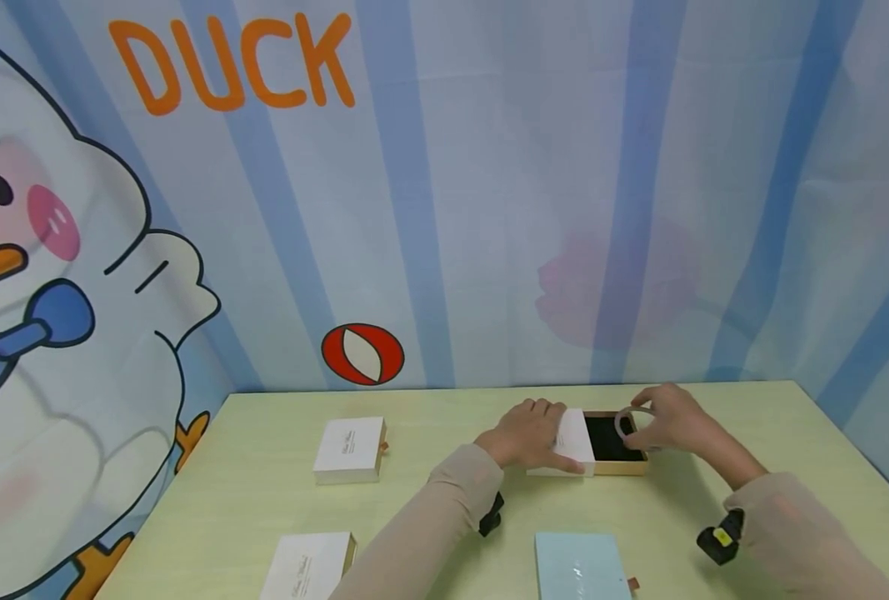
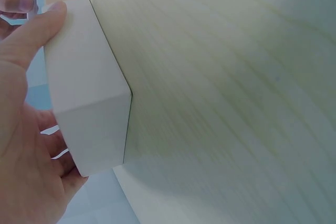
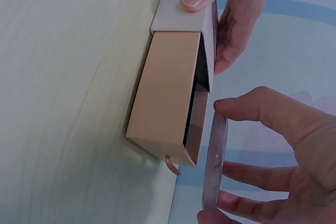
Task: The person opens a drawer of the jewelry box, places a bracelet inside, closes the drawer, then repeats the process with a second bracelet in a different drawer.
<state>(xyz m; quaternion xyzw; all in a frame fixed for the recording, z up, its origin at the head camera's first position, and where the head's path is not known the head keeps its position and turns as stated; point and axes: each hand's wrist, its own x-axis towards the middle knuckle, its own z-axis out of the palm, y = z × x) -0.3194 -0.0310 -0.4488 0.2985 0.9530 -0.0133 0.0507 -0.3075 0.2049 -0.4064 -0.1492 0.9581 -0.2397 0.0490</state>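
Observation:
On the far right part of the table is a white drawer box (image 1: 576,442) with its tan drawer (image 1: 621,469) pulled out to the right. Black lining (image 1: 604,437) covers the drawer's inside. My left hand (image 1: 531,433) grips the white sleeve, thumb on the near side and fingers over the far side. Between thumb and fingers, my right hand (image 1: 669,417) pinches a pale, translucent bangle (image 3: 214,161), held tilted over the drawer's open top. A small brown ribbon tab (image 3: 171,166) sticks out from the drawer's end.
Two more white boxes, one at the back left (image 1: 350,448) and one at the front left (image 1: 307,568), lie on the pale wood-grain table (image 1: 429,417). A light blue box (image 1: 579,568) lies near the front. Behind the table hangs a striped duck-print cloth (image 1: 481,208).

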